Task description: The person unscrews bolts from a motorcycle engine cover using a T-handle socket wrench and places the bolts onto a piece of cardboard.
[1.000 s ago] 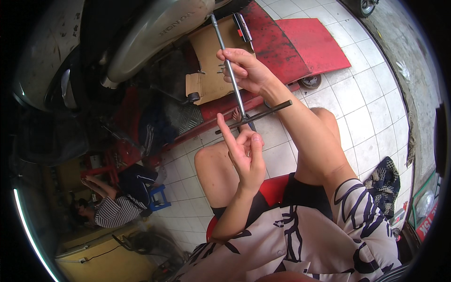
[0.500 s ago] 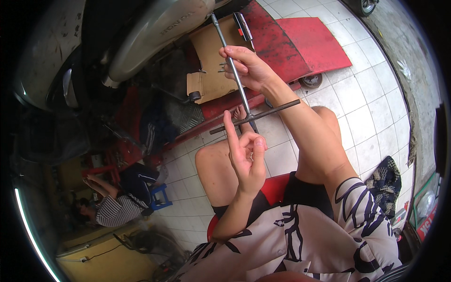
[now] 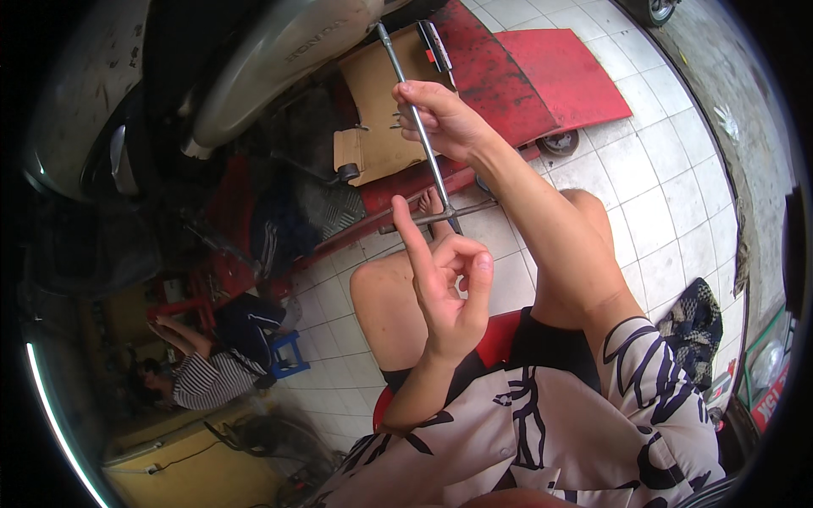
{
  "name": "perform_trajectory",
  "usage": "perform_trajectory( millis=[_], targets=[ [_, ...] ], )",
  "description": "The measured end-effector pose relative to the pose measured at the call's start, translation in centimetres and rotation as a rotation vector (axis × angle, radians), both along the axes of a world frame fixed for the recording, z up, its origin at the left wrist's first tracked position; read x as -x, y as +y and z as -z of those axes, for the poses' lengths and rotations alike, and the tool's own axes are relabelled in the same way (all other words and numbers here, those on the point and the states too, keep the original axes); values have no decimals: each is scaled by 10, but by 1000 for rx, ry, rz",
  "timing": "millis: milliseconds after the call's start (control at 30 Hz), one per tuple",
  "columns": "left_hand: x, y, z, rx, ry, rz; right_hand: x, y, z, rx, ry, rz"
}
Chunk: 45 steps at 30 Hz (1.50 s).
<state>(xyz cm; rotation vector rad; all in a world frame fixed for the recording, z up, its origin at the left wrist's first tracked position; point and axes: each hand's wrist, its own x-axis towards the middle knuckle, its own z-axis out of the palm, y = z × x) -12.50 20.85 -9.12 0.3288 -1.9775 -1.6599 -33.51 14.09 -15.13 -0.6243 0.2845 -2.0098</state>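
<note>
A long steel T-handle socket wrench point(image 3: 430, 158) slants down from the edge of a silver motorbike body panel point(image 3: 271, 68). Its far end meets the panel's lower edge; the fastener there cannot be made out. My right hand point(image 3: 447, 121) is closed round the upper shaft, thumb and fingers wrapped lightly. Below, my left hand point(image 3: 450, 296) holds nothing. Its index finger is stretched up beside the left part of the wrench's crossbar, the other fingers are half bent and apart from the thumb. Whether the index finger touches the bar cannot be told.
Flattened cardboard point(image 3: 373, 93) lies on a red lift platform point(image 3: 500, 63), with a small dark case point(image 3: 435, 46) on it. A person in a striped shirt point(image 3: 212, 378) is at the left by a blue stool point(image 3: 289, 354). A checkered cloth point(image 3: 694, 334) lies on the tiles at right.
The wrench's crossbar has turned, and its right part now passes behind my right forearm. My left hand has shifted slightly, with its thumb and bent fingers a little wider apart. The right hand keeps its hold.
</note>
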Motion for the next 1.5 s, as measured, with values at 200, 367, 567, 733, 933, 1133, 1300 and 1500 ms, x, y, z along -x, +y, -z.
perform_trajectory(
  millis=[200, 367, 567, 733, 933, 1133, 1300, 1500],
  targets=[
    [-9, -8, 23, 98, -262, -29, -4, -6, 0, 12, 7, -63],
    [-6, -13, 29, 103, -98, -251, -6, -3, -8, 27, 51, -81],
    [-18, -41, 29, 115, -172, -291, 2, 1, -8, -21, 68, -29],
    [-20, -46, 28, 277, -167, -312, -3, 1, -9, -140, 56, -19],
    [-20, -46, 22, 404, -138, -355, -5, 6, -9, -170, 3, -40],
    [-20, -41, 18, 421, -125, -344, -7, 9, -12, -165, 31, -39],
    [-21, -41, 18, 417, -125, -329, -3, 9, -11, -144, 8, -60],
    [-21, -38, 13, 439, -139, -317, 0, 7, -8, -113, 11, -79]
  ],
)
